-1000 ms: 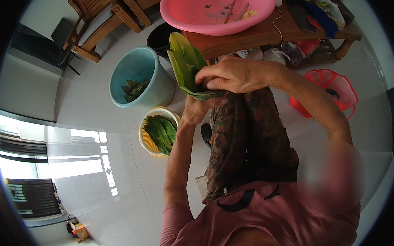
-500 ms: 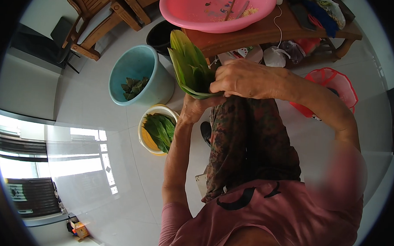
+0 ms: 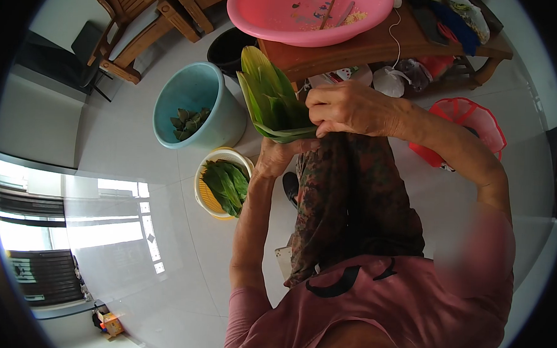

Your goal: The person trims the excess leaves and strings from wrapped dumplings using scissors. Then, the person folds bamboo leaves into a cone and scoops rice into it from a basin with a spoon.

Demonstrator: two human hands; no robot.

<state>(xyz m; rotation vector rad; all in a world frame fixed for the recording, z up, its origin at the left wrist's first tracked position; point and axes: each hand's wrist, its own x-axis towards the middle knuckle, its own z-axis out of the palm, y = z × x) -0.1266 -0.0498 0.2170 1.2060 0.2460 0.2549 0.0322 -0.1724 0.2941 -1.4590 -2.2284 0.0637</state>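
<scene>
Green leaves point(image 3: 273, 106) are folded into a cup shape, with long tips pointing up and away from me. My left hand point(image 3: 281, 154) is wrapped round the bottom of these leaves from below. At their right edge, my right hand point(image 3: 348, 109) is closed, its fingertips pinching the leaf rim. The inside of the fold is partly hidden. Left of my left forearm, a white and yellow basket point(image 3: 200, 194) holds loose green leaves point(image 3: 228, 186). A light blue bucket point(image 3: 231, 120) behind it contains several leaf-wrapped bundles point(image 3: 190, 123).
A pink basin point(image 3: 253, 16) with yellowish grains and two thin utensils rests on a wooden table point(image 3: 356, 51). A black bucket point(image 3: 229, 49) stands beside the table. On the right is a red basket point(image 3: 471, 113). Wooden chairs point(image 3: 131, 40) are at the back left.
My right hand has moved from inside the leaf fold rightward to its edge. The leaves have opened slightly toward the right. My left hand stays beneath them.
</scene>
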